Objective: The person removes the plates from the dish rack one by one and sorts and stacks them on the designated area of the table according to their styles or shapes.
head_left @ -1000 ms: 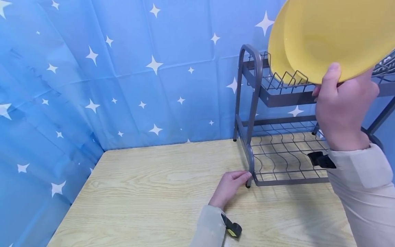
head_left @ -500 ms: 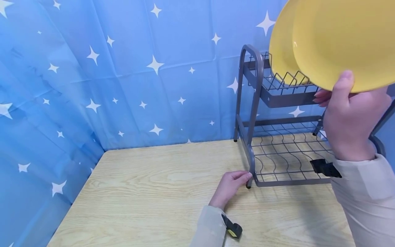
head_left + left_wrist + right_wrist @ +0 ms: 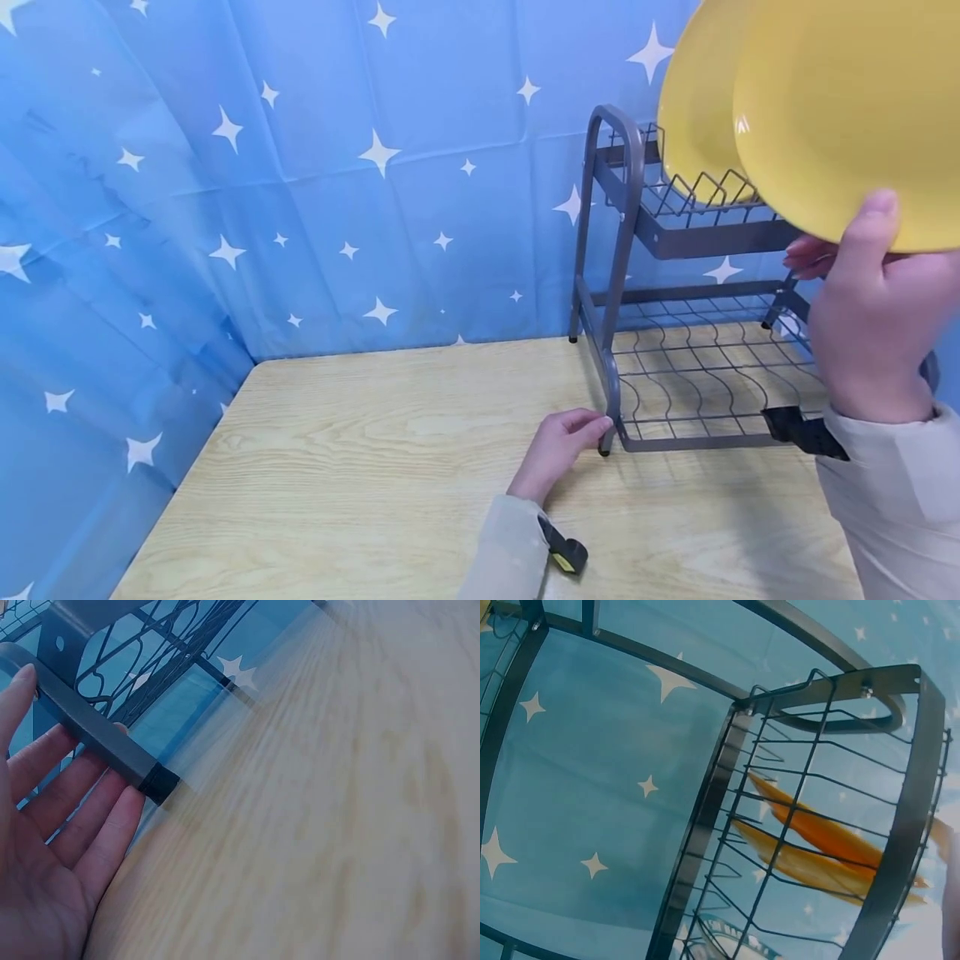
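My right hand (image 3: 885, 325) grips the lower rim of a yellow plate (image 3: 862, 108), thumb on its face and fingers behind. The plate is tilted up in front of the upper shelf of a grey metal dish rack (image 3: 720, 242), and its top and right side run out of the head view. Behind it a second yellow plate (image 3: 693, 108) stands in the upper shelf's wire slots. Low on the left, my left hand (image 3: 558, 446) holds the rack's front leg near its foot. In the left wrist view, thumb and fingers lie on either side of that leg (image 3: 97, 739).
The rack's lower wire shelf (image 3: 697, 375) sits low over the wooden table (image 3: 360, 467). A blue curtain with white stars (image 3: 337, 167) hangs behind and at the left. In the right wrist view, a patterned dish (image 3: 731, 937) shows through the upper shelf's wires.
My right hand has moved right and lower in the head view with the yellow plate, drawing it away from the plate standing behind. The left hand has stayed on the rack's leg.
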